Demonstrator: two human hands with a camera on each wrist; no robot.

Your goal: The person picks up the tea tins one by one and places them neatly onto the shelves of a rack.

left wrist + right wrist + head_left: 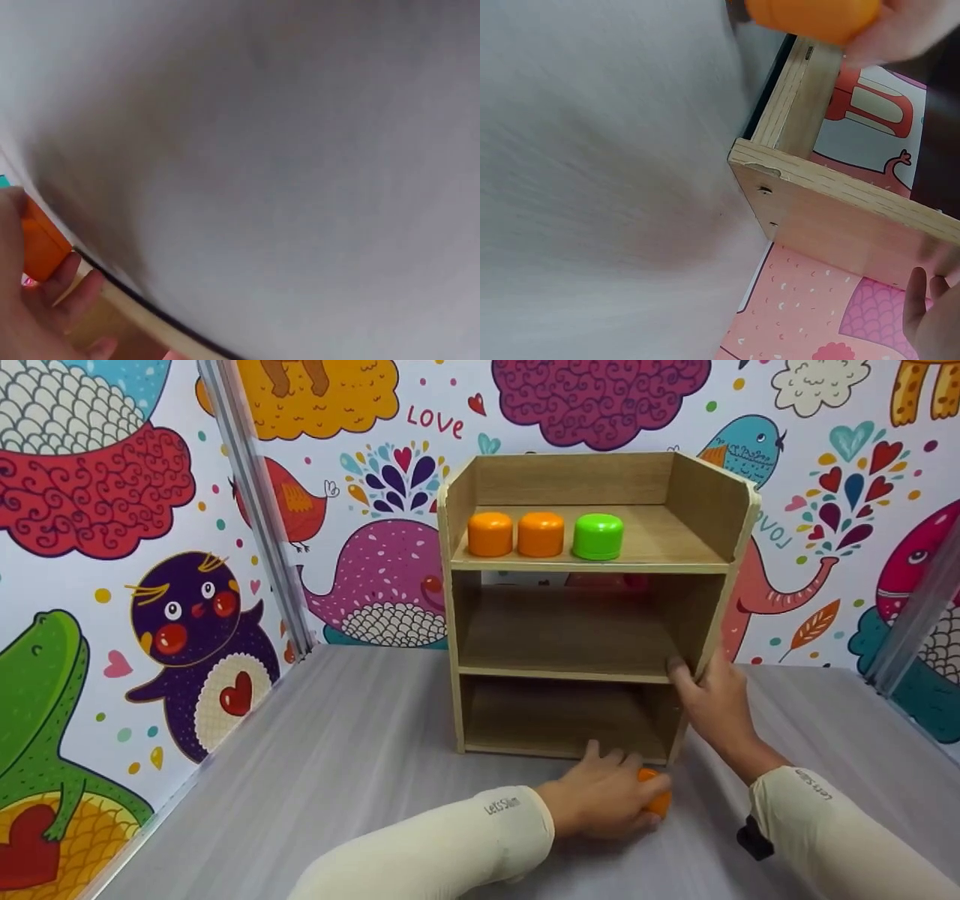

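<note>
My left hand point(611, 799) holds an orange cup-like piece point(654, 793) low at the right front corner of the wooden shelf unit point(566, 676). Thumb and fingers are around the piece, hiding much of it; the left wrist view shows its orange side point(43, 241) between them. With its thumb on the inner face and fingers outside, my right hand point(716, 705) grips the unit's right side panel point(840, 214) around the middle board. On the top board stand two orange round-topped pieces point(490, 535) at the left and a green one point(598, 537) to their right.
The unit stands on a grey table point(360, 750), close to a back wall point(397, 480) printed with cartoon animals. A metal post point(259, 510) rises at the left corner. Low side and back boards border the top shelf.
</note>
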